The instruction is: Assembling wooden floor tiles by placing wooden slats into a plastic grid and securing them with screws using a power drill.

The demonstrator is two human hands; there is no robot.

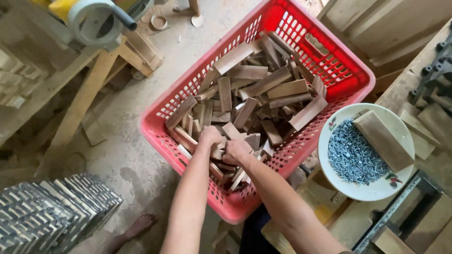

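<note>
- Left hand [210,136] and right hand [237,150]: both clenched on short brown wooden blocks [263,91] inside red perforated plastic crate [301,28].
- Advisable: firm grip, straight lift, clear of neighbouring blocks.

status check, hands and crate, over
Both hands, left and right, down in red crate, gripping wood blocks. Bowl of screws alongside. Nothing blocking.
</note>
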